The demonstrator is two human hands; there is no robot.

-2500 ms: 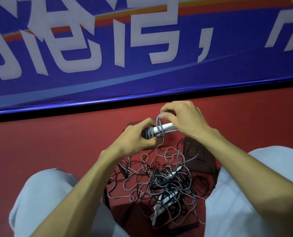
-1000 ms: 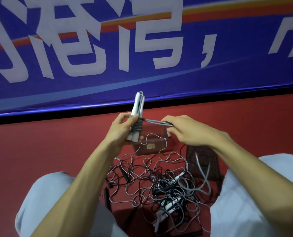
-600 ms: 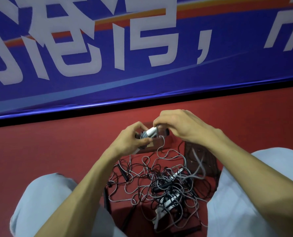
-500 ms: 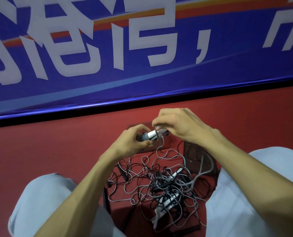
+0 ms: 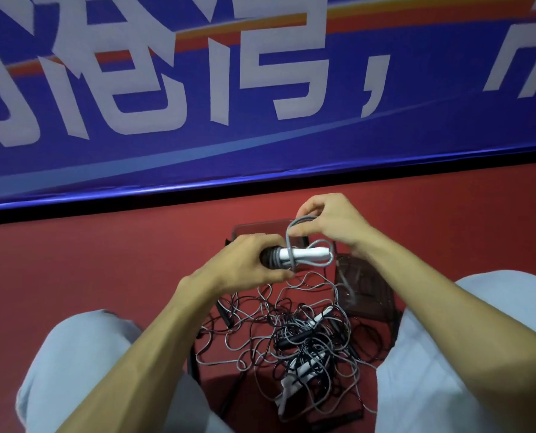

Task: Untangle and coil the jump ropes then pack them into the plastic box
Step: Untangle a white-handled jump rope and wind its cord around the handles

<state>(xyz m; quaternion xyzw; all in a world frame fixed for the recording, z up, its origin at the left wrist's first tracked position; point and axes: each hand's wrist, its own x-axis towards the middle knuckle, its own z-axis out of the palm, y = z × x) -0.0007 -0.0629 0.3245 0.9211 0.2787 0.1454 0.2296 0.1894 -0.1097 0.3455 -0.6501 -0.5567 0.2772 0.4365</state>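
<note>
My left hand (image 5: 248,264) grips a pair of white jump rope handles (image 5: 304,254), held level and pointing right, with grey cord wound around their dark left end. My right hand (image 5: 329,220) pinches a loop of the grey cord (image 5: 291,228) just above the handles. The cord runs down to a tangled pile of grey and black ropes (image 5: 294,335) with more handles on the red floor between my knees. The clear plastic box (image 5: 254,228) sits on the floor behind my hands, mostly hidden by them.
A dark clear lid or tray (image 5: 366,292) lies on the floor right of the pile. My knees in pale blue trousers (image 5: 82,364) flank the pile. A blue banner wall (image 5: 260,120) with white characters stands close behind the box.
One second ago the handles stood upright in my left hand; they now lie level. My right hand has carried another loop of cord over them and lifted slightly.
</note>
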